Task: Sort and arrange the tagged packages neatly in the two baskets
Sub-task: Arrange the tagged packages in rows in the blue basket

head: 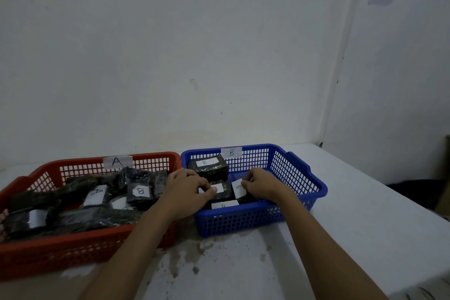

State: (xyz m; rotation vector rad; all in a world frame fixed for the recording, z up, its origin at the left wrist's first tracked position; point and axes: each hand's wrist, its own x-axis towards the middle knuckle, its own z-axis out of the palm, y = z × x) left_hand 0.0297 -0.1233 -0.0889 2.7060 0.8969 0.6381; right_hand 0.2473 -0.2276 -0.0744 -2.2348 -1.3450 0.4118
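left grip: fingers curled on black pack | right grip: pinches B pack just beside it | both in blue basket | red basket: left of left grip

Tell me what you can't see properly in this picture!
All in the head view:
The middle package in the blue basket: the left hand gripping it covers part of its tag; no letter readable.
The front package: the basket's near wall cuts off its letter.
The right package: the right hand holding it hides most of it.
The red basket: left end cut by the frame edge; the leftmost tag is too blurred to read.
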